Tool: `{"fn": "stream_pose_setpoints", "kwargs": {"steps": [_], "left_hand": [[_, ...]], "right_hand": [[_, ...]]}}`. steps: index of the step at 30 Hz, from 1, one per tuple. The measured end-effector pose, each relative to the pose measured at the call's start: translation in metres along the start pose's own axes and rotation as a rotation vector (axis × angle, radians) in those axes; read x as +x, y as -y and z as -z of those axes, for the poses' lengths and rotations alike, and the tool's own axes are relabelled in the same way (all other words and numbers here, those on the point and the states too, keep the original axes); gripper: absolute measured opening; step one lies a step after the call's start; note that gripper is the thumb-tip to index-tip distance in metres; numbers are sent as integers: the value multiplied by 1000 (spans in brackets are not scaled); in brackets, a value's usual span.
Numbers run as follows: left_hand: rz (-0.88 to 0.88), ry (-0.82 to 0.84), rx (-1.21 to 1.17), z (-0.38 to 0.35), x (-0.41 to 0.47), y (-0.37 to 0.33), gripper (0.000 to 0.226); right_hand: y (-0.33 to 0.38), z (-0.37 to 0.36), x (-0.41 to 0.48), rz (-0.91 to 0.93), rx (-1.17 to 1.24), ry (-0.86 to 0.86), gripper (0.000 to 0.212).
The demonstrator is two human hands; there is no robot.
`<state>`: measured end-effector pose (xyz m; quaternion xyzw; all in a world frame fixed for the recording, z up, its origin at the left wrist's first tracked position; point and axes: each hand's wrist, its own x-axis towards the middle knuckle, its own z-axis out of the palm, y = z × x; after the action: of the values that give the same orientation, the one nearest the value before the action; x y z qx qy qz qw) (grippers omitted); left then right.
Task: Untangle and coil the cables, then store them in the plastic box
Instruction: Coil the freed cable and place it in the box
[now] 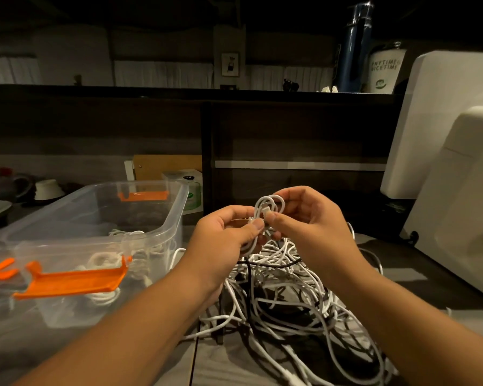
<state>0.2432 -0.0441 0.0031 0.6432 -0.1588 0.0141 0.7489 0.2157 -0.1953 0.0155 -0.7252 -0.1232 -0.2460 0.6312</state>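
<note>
- The plastic box stands open-topped on the bench. Its walls are clear and an orange latch sits on its near end.
- Inside the box lie coiled cables, white, seen through the near wall.
- Just right of the box, a cable heap of loose white loops sprawls on the bench, with a black cable threaded through it.
- Right of the box and above the heap, both hands hold a white cable wound into small loops.
- The left hand pinches the loops between its thumb and curled fingers.
- The right hand pinches the same cable between thumb and forefinger, touching the left thumb. Its other fingers curl behind the loops.
- White strands hang from the hands into the heap.
</note>
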Motion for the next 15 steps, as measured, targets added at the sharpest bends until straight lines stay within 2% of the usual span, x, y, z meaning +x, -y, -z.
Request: {"fn": "stream_pose_setpoints", "kwargs": {"steps": [5,8,10,15], "left_hand": [[69,33,-68,-1,-2,-5,11],[84,52,-17,1,-3,-7,27],[103,56,-29,3,-2,-7,29],[94,64,-88,2,-4,-7,44]], "right_hand": [[2,0,-1,69,-97,43,26],[4,-1,-3,82,-96,95,29],[4,-1,-3,69,-87,120,30],[6,-1,-2,-20,60,152,31]]}}
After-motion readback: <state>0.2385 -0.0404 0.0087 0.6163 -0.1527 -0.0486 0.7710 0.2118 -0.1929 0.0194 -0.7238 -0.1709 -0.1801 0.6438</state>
